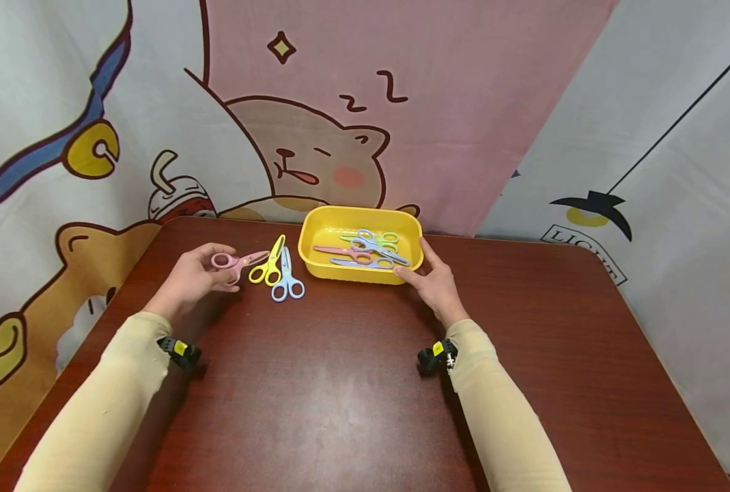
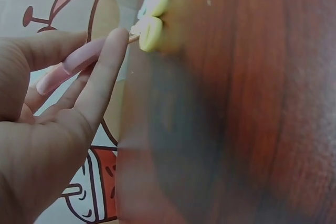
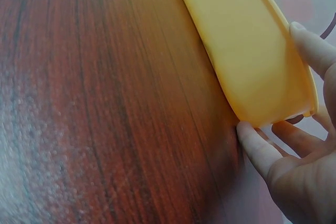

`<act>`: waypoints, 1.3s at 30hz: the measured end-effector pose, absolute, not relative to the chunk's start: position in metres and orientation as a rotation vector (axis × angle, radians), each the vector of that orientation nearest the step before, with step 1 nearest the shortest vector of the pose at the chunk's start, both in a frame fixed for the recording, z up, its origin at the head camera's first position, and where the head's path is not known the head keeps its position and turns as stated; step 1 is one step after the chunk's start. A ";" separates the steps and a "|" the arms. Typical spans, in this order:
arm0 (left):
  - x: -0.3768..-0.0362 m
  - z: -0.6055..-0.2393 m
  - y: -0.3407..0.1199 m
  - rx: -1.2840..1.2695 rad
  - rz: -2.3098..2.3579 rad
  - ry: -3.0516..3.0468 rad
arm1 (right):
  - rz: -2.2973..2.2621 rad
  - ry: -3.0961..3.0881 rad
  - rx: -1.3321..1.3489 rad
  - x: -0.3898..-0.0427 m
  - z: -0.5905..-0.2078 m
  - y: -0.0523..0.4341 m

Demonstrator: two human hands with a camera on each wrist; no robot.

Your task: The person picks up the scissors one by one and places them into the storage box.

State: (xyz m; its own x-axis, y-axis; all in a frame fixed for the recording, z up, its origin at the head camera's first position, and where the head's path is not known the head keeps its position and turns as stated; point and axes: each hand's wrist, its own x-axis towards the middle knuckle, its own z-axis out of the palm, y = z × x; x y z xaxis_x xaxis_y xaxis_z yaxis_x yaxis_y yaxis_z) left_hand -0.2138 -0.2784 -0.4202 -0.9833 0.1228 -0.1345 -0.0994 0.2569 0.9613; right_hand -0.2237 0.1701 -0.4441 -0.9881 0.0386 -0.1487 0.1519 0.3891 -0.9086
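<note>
Head view gives us, behind everything, a soft cloth backdrop (image 1: 451,82) with faint folds, printed with a sleepy bear; before it we see a wooden table (image 1: 315,369), dark red-brown, streaked with grain and glossy in the middle; over it reach two cream sleeves (image 1: 106,389) of smooth fabric. At the table's far side sits a yellow tray (image 1: 346,273) of smooth plastic, an oblong with rounded corners, its long axis running left to right; we see the right hand (image 1: 436,285) holding its near right corner between thumb and fingers. Beyond the tray's left end, the left hand (image 1: 195,273) pinches pink scissors (image 1: 246,260) by their plastic loops between thumb and fingers; their long axis runs left to right, tilted a little away from us, tips pointing right, close to the yellow scissors (image 1: 272,262); whether they touch we cannot tell. The yellow pair points away, leaning right; just beside it lie blue scissors (image 1: 287,277), tips straight away from us. Inside the tray we find a loose pile of four more scissors (image 1: 380,248), green, pink and two bluish; three point left, the uppermost bluish pair slants right and toward us.
</note>
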 end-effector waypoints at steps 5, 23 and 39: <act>-0.214 -0.414 -0.276 0.052 1.862 2.338 | -1.664 2.535 0.175 -0.223 -0.443 0.170; -0.214 -0.392 -0.268 0.055 1.855 2.363 | -1.667 2.525 0.188 -0.224 -0.442 0.170; -0.223 -0.376 -0.260 0.096 1.842 2.413 | -1.652 2.534 0.196 -0.224 -0.444 0.171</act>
State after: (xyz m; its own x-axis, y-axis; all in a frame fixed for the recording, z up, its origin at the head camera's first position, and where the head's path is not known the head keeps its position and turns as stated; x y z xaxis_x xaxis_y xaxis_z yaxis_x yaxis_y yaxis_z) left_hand -0.2226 -0.2598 -0.3760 -0.9926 0.1129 -0.0444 -0.0131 0.2646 0.9643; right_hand -0.2243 0.1706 -0.4438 -0.9856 0.0479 -0.1620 0.1675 0.3997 -0.9012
